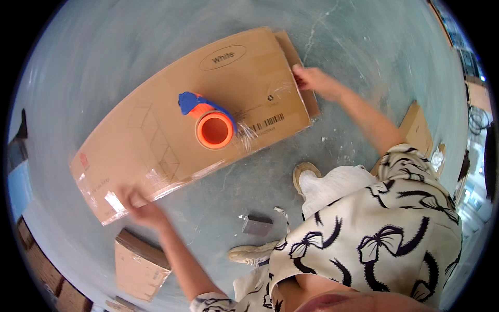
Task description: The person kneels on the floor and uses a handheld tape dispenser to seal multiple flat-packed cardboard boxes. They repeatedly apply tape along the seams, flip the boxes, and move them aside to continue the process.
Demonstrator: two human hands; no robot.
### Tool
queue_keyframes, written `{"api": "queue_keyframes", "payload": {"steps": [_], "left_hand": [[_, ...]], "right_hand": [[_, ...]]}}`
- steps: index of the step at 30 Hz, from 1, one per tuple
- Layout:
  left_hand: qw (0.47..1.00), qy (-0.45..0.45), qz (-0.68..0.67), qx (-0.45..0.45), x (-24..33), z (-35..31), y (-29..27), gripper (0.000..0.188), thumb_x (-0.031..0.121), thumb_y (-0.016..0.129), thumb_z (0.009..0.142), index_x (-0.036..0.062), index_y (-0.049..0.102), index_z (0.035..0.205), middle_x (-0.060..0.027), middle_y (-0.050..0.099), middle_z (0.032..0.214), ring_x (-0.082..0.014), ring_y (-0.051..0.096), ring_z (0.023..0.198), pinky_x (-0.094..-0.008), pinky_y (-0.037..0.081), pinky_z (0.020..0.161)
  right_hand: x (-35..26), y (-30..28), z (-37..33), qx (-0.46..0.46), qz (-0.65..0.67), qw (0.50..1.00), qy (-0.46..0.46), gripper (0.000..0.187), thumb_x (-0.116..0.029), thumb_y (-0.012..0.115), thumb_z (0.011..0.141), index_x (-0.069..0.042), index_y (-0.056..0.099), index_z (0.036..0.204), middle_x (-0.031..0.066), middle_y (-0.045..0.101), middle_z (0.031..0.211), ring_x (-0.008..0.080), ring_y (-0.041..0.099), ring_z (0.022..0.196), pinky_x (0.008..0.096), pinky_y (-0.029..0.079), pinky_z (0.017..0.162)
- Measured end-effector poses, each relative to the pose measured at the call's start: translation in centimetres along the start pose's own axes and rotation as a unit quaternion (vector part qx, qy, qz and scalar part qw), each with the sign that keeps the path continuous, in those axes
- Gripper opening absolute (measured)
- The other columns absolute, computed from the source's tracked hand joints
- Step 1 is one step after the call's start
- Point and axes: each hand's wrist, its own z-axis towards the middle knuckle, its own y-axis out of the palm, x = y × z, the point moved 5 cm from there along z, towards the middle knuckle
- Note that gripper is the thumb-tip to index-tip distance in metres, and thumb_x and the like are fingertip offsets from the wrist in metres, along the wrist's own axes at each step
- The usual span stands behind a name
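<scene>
A large flat brown cardboard box lies slantwise on the floor in front of me, with shiny clear tape along its near edge. An orange and blue tape dispenser rests on its upper face, near the middle. My right hand is closed on the box's right end, fingertips hidden at the edge beside a projecting cardboard flap. By the near left corner is my left hand, smeared by motion. Its fingers look bent near the taped edge; whether they grip it is unclear.
A small dark block lies on the floor between my shoes. Near my left forearm stands a smaller cardboard box. More cardboard is at the right, behind my right arm. Flat brown boxes line the lower left rim.
</scene>
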Motion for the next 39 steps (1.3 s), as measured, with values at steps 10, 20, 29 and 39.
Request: {"api": "queue_keyframes", "payload": {"steps": [10,20,29,39], "left_hand": [[0.604,0.496,0.246,-0.573,8.1,-20.7,38.6,0.035,0.035,0.058,0.085,0.0033,0.067,0.098,-0.0073,0.064,0.103,-0.0233,0.050,0.115,-0.0402,0.028,0.108],[0.529,0.439,0.310,-0.657,7.3,-21.7,41.5,0.036,0.039,0.055,0.086,0.0062,0.068,0.090,-0.0063,0.063,0.096,-0.0206,0.054,0.100,-0.0351,0.032,0.100],[0.658,0.506,0.199,-0.520,8.7,-20.0,40.1,0.031,0.035,0.061,0.082,0.0063,0.068,0.070,-0.0053,0.064,0.078,-0.0211,0.056,0.094,-0.0377,0.037,0.097],[0.678,0.414,0.227,-0.564,4.2,-24.5,33.0,0.014,0.019,0.060,0.066,0.0067,0.062,0.060,-0.0048,0.057,0.068,-0.0233,0.054,0.088,-0.0353,0.042,0.089]], "right_hand": [[2.4,1.6,0.9,-0.067,0.145,0.987,0.034,0.061,-0.052,0.039,0.097,0.000,0.059,0.121,0.0070,0.063,0.115,0.0166,0.056,0.103,0.0304,0.044,0.091],[8.2,-1.8,2.1,0.045,0.214,0.974,0.059,0.055,-0.052,0.038,0.096,-0.004,0.064,0.090,0.0059,0.063,0.081,0.0196,0.059,0.076,0.0374,0.049,0.067],[2.6,-0.3,4.2,-0.083,0.039,0.996,0.022,0.072,-0.057,0.033,0.093,0.006,0.063,0.080,0.0179,0.063,0.075,0.0249,0.063,0.064,0.0387,0.052,0.051],[-2.4,6.9,11.3,0.181,-0.290,0.898,-0.277,0.037,-0.034,0.039,0.098,-0.007,0.061,0.109,0.0189,0.062,0.109,0.0372,0.056,0.104,0.0454,0.041,0.094]]}}
